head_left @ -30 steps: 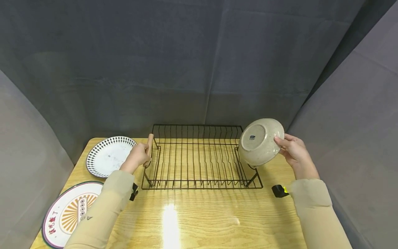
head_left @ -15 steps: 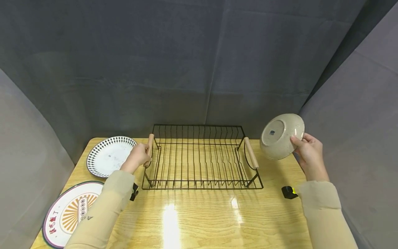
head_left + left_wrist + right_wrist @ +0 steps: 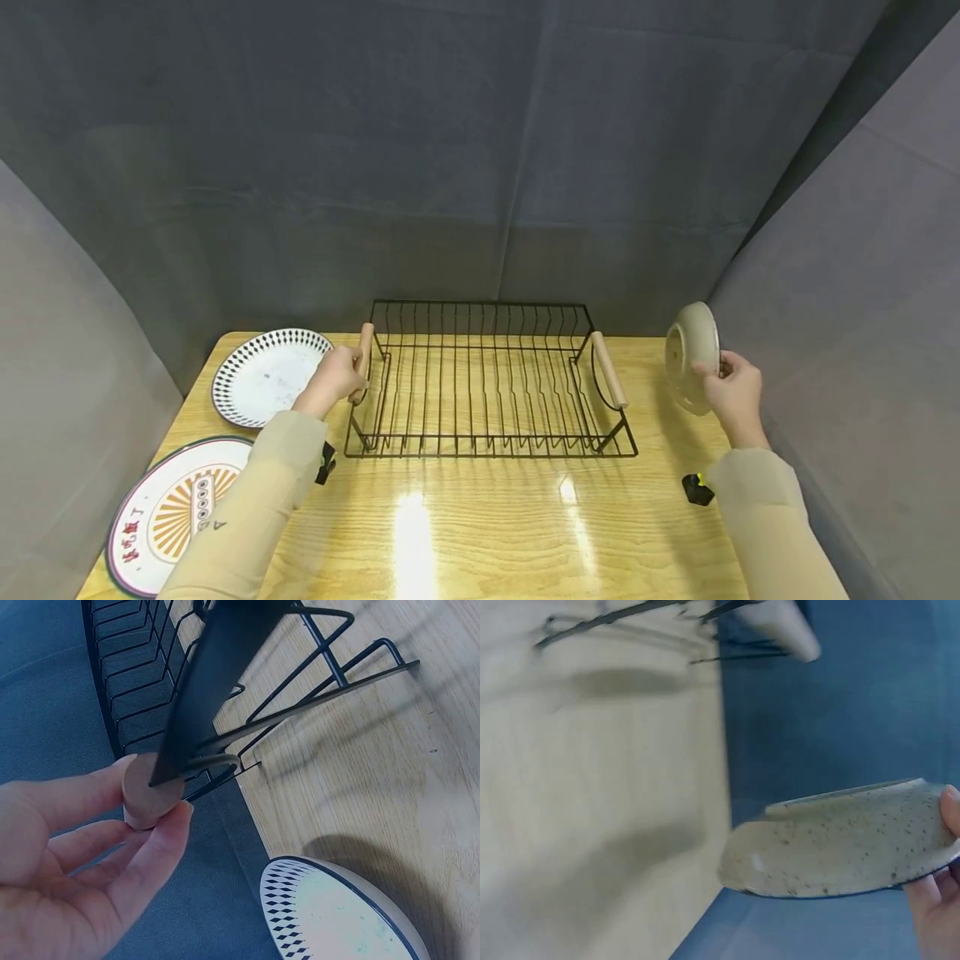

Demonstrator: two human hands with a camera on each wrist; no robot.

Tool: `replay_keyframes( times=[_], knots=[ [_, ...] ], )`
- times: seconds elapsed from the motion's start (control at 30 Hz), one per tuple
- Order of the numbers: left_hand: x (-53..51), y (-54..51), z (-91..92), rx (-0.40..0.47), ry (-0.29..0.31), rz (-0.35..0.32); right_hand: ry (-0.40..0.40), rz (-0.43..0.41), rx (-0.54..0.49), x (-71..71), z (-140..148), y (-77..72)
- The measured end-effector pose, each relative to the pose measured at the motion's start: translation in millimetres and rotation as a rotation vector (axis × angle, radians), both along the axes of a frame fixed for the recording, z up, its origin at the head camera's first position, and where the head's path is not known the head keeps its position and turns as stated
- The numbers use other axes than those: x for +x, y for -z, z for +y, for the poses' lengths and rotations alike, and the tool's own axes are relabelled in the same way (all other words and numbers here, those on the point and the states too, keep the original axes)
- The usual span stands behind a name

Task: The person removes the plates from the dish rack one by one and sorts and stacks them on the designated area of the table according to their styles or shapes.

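Observation:
My left hand (image 3: 335, 379) grips the left wooden handle (image 3: 363, 360) of a black wire dish rack (image 3: 480, 435). In the left wrist view, thumb and fingers pinch that round handle (image 3: 150, 796). On the right side, my right hand (image 3: 733, 396) holds a speckled cream bowl (image 3: 688, 357) by its rim, thumb on the outer side and fingers inside. The bowl is turned on edge with its foot facing left, to the right of the rack. Its speckled outside and dark rim show in the right wrist view (image 3: 840, 844); whether it touches the table cannot be told.
A white plate with a black diamond border (image 3: 264, 385) lies left of the rack. Nearer is a white plate with an orange ray print (image 3: 168, 508), partly under the left sleeve. The rack's right wooden handle (image 3: 609, 369) is free. Grey curtains surround the wooden table (image 3: 495, 533).
The right hand has carried the bowl rightward, away from the rack, then lowered it and turned it more on edge. The rack's right handle has come into view. The left hand keeps its grip.

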State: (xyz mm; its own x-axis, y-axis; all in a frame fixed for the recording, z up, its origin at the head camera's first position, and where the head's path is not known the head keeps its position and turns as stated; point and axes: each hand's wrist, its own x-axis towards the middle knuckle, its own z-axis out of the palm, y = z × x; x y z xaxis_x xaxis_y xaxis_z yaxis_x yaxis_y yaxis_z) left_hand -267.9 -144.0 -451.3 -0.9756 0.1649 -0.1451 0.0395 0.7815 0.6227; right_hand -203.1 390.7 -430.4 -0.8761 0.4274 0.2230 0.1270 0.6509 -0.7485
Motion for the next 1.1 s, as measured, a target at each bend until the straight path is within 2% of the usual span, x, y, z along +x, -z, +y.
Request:
replay_keyframes(
  times=[0.1, 0.2, 0.43, 0.63, 0.83, 1.1],
  knots=[
    [-0.3, 1.0, 0.0, 0.004, -0.002, -0.004, 0.002, 0.010, 0.147, 1.3, 5.0, 15.3],
    [-0.1, 0.5, 0.4, 0.010, -0.009, -0.007, -0.004, -0.002, 0.226, 4.0, 8.8, 27.9],
    [0.4, 1.0, 0.9, 0.028, -0.024, -0.025, -0.033, -0.103, 0.389, 11.2, 17.4, 58.2],
    [1.1, 1.0, 1.7, 0.024, -0.025, -0.025, -0.070, -0.111, 0.479, 17.7, 20.7, 80.8],
    [1.9, -0.1, 2.8, 0.014, -0.024, -0.021, -0.079, -0.069, 0.574, 21.5, 24.6, 99.1],
    [2.0, 0.0, 1.5, 0.005, -0.024, -0.006, -0.107, -0.008, 0.640, 27.2, 18.6, 109.9]
  ],
)
